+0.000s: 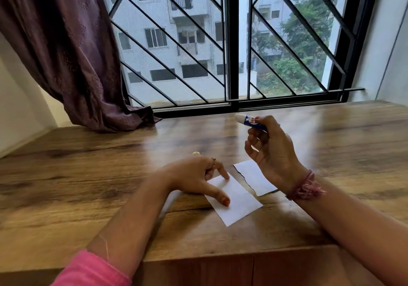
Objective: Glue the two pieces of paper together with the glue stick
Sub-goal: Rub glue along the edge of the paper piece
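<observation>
Two white pieces of paper lie side by side on the wooden table [88,186]. The nearer piece [237,201] is pinned flat by the thumb and a fingertip of my left hand [198,179]. The farther piece [251,177] lies just to its right, partly hidden under my right hand [271,151]. That hand is raised above the table and grips a blue glue stick [251,121], whose whitish tip points left and shows no cap.
A small yellow object [196,153] peeks out on the table just behind my left hand. A purple curtain [72,60] hangs at the back left, its hem resting on the table. A barred window [231,42] runs along the table's far edge.
</observation>
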